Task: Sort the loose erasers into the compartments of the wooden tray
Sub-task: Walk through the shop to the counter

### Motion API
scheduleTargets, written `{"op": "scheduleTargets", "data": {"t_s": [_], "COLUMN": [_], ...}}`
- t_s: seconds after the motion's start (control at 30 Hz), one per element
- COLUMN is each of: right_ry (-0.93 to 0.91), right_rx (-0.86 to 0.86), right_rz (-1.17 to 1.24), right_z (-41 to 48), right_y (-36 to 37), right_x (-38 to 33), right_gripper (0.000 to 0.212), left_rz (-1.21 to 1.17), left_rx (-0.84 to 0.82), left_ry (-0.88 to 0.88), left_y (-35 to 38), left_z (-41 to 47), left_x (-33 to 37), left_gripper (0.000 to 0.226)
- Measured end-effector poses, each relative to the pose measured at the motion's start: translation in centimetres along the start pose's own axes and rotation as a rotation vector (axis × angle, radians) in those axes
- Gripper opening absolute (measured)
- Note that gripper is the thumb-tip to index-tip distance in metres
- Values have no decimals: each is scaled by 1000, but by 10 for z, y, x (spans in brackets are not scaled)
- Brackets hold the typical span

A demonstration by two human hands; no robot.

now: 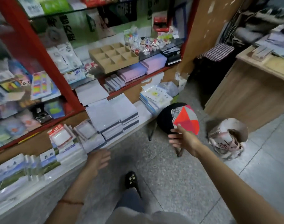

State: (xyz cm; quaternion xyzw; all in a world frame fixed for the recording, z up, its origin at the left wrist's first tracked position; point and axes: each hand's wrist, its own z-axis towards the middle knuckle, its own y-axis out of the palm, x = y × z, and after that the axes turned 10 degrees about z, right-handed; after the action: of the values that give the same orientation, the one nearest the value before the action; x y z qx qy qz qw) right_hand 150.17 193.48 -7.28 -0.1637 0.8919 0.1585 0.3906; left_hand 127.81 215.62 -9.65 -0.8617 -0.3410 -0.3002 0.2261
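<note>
Judging by how things lie, the sorting has not yet begun; the wooden tray [121, 64] sits on a shelf, partly on stacked purple notepads [133, 71], and all nine of its compartments look bare as far as the blur allows; no eraser shows in any of them. The loose erasers [148, 43] lie in a scattered heap just beyond the tray's far right corner, on the same shelf; the nearest ones are close against the tray's rim, though I cannot tell whether they touch it. A few small red-and-white pieces [89, 65] lie just left of the tray; they may be erasers too, but they are too blurred to name.

Neither hand is at the tray; both are well below it, out over the floor. The left hand [98, 160] is far below the tray and a little to its left, its fingers loosely spread and holding nothing. The right hand [184, 139] is below and to the right of the tray, its fingers spread wide and empty, with the fingertips at the edge of a round stool cushion [186, 117]; whether they touch the cushion I cannot tell.

So the whole job seems to remain; every eraser has to be picked from the heap beside the tray and dropped into a compartment, and first a hand must come up to the tray's shelf. How the erasers should be grouped cannot be read here, since their colours and shapes blur together.
</note>
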Motion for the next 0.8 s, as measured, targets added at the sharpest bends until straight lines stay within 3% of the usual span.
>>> {"op": "scheduleTargets", "data": {"t_s": [0.17, 0.37, 0.6, 0.7, 0.8], "right_ry": [-15, -27, -12, -152, -414], "right_rx": [-1, -44, -125, -159, -225], "right_rz": [-22, -46, -186, -297, -662], "right_z": [85, 199, 371, 418, 469], "right_y": [47, 78, 138, 167, 198], "right_x": [-89, -175, -267, -300, -323], "right_gripper": [36, 37, 26, 16, 10], "left_rz": [11, 18, -92, 127, 462], "left_rx": [-61, -85, 120, 175, 322], "left_ry": [28, 124, 150, 289, 485], "left_y": [16, 51, 113, 141, 137], "left_z": [81, 157, 260, 293, 323], "left_x": [133, 260, 351, 382, 408], "left_gripper": [20, 19, 16, 14, 27]}}
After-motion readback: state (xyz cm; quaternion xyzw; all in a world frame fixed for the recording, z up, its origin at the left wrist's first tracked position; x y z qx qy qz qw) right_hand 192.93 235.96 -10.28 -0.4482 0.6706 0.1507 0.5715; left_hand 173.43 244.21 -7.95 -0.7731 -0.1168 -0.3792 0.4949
